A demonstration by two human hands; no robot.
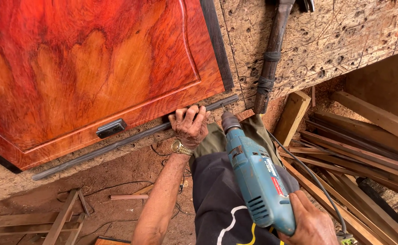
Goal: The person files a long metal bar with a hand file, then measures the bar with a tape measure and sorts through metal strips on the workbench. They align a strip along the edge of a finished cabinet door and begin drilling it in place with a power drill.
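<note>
Two hands are working at the edge of the workbench [344, 31]. Fingers of the left hand [190, 124] are curling closed over the bench edge, pinning the dark metal strip [126, 139] that is running along it just below the red polished door panel [94, 68]. The right hand [312, 224] is wrapping tight around the grip of the blue electric drill [258, 181], whose chuck is sitting just right of the left knuckles, aimed at the bench edge.

Judging from this, the bit is passing very close to the left fingers; a slip on the hard strip could send it skating into them or scarring the panel's finish. The drill's cord [317, 186] is trailing over the loose timber offcuts [362, 145] right of the bench and could snag, jerking the tool.

Counted: one drill, one strip, one panel with one dark handle [111, 128] near its lower edge, one hammer [271, 54] lying on the bench right of the panel, one wristwatch [181, 148], many offcuts
</note>
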